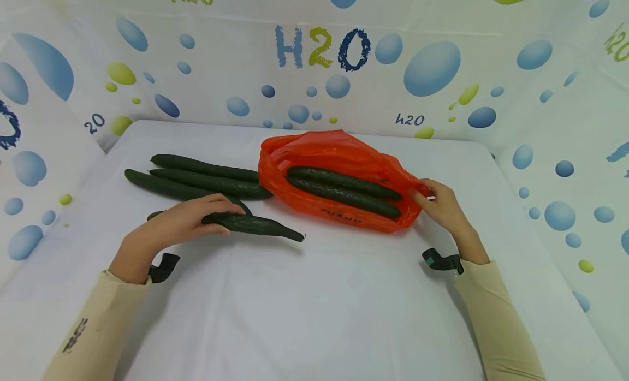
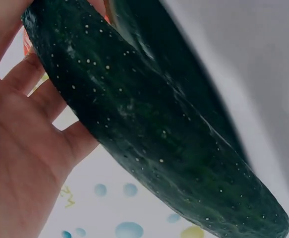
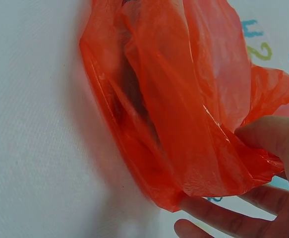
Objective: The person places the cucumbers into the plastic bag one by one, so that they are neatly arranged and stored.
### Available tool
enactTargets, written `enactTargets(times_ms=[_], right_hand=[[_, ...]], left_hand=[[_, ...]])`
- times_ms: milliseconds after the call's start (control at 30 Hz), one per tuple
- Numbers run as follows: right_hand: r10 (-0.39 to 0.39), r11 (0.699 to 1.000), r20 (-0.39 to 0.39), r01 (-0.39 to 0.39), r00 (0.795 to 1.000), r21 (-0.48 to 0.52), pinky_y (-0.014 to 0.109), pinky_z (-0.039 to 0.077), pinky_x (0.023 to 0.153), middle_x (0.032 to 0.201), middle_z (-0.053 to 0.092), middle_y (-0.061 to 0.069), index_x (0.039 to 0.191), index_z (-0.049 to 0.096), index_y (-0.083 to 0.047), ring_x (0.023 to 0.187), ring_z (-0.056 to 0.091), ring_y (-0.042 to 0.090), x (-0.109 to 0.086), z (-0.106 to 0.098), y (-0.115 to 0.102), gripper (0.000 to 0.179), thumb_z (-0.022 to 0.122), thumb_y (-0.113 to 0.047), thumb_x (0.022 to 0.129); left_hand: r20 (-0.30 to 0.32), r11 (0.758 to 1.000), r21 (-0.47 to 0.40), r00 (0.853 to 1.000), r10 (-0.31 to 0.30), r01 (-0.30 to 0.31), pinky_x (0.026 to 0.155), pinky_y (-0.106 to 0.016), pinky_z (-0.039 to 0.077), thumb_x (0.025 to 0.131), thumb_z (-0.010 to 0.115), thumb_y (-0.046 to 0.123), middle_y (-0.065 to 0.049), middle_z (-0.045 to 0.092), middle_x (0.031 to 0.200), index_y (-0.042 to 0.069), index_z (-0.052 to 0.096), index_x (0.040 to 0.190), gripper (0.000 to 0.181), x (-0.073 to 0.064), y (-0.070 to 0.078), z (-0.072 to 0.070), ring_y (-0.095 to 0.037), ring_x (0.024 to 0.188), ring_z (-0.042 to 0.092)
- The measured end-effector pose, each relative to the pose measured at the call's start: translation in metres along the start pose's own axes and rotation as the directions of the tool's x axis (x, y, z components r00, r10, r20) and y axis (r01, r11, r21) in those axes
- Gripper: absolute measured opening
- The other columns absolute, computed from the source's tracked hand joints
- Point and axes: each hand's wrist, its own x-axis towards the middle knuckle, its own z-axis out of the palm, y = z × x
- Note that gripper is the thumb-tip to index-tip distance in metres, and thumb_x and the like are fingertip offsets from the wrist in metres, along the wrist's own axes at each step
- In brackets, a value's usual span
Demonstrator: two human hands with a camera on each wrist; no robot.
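Note:
My left hand (image 1: pixel 199 217) grips a long dark green cucumber (image 1: pixel 260 226) from above, its tapered end pointing right. In the left wrist view the held cucumber (image 2: pixel 134 124) crosses the picture, with a second dark cucumber (image 2: pixel 169 44) close behind it. An orange-red plastic bag (image 1: pixel 304 203) lies with its mouth spread toward me, and two cucumbers (image 1: pixel 344 192) rest side by side inside. At the bag's right end, my right hand (image 1: pixel 442 203) pinches the rim between thumb and fingers. The right wrist view shows the thumb (image 3: pixel 263 134) pressed on the crumpled plastic.
Left of the bag, several more cucumbers (image 1: pixel 201 176) lie roughly parallel on the white-covered table (image 1: pixel 314 310), their right ends near the bag. A white backdrop (image 1: pixel 221 53) with blue and green spots rises behind the table. Each wrist wears a small black camera (image 1: pixel 442 261).

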Motion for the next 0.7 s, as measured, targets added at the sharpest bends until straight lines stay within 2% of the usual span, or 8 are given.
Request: enactTargets(times_ms=[100,233,333,500,700], right_hand=[[-0.011,1.0,-0.009,0.011,1.0,-0.007,0.058,0.051,0.086,0.12,0.059,0.031,0.126,0.055,0.011,0.105,0.057,0.042,0.0,0.001,0.0,0.035,0.053,-0.01,0.099],[-0.005,1.0,-0.004,0.005,1.0,-0.003,0.058,0.051,0.087,0.121,0.059,0.031,0.127,0.054,0.012,0.105,0.056,0.042,-0.001,0.001,-0.001,0.035,0.052,-0.01,0.099],[0.008,1.0,0.006,-0.008,1.0,0.002,0.059,0.051,0.087,0.122,0.058,0.031,0.128,0.053,0.011,0.107,0.056,0.042,-0.001,0.0,-0.001,0.036,0.051,-0.01,0.099],[0.018,1.0,0.017,-0.018,1.0,0.004,0.058,0.051,0.087,0.123,0.058,0.03,0.129,0.053,0.011,0.108,0.055,0.042,-0.002,-0.001,-0.001,0.036,0.05,-0.01,0.099],[0.015,1.0,0.014,-0.016,1.0,0.005,0.059,0.051,0.087,0.123,0.058,0.03,0.129,0.053,0.011,0.108,0.055,0.042,-0.001,-0.001,-0.001,0.036,0.051,-0.01,0.099]], left_hand=[[0.001,1.0,0.008,1.0,0.031,-0.031,0.088,-0.035,0.051,0.084,0.076,0.015,0.008,0.059,0.111,0.019,0.063,0.127,0.045,0.008,0.004,0.0,-0.008,0.1,0.057],[0.018,0.999,0.024,0.999,0.033,-0.034,0.086,-0.036,0.052,0.084,0.077,0.016,0.006,0.059,0.108,0.017,0.064,0.126,0.044,0.018,0.01,0.0,-0.008,0.095,0.057],[0.035,0.999,0.023,0.999,0.036,-0.037,0.087,-0.037,0.053,0.084,0.077,0.016,0.005,0.059,0.108,0.017,0.064,0.126,0.044,0.027,0.015,0.001,-0.01,0.096,0.058],[0.043,0.997,0.02,0.996,0.075,-0.076,0.089,-0.036,0.052,0.083,0.077,0.017,0.004,0.06,0.112,0.017,0.065,0.127,0.046,0.041,0.022,0.004,-0.012,0.101,0.058],[0.055,0.992,0.026,0.991,0.122,-0.123,0.088,-0.033,0.052,0.083,0.078,0.018,0.005,0.059,0.113,0.017,0.064,0.128,0.048,0.058,0.032,0.005,-0.011,0.099,0.057]])
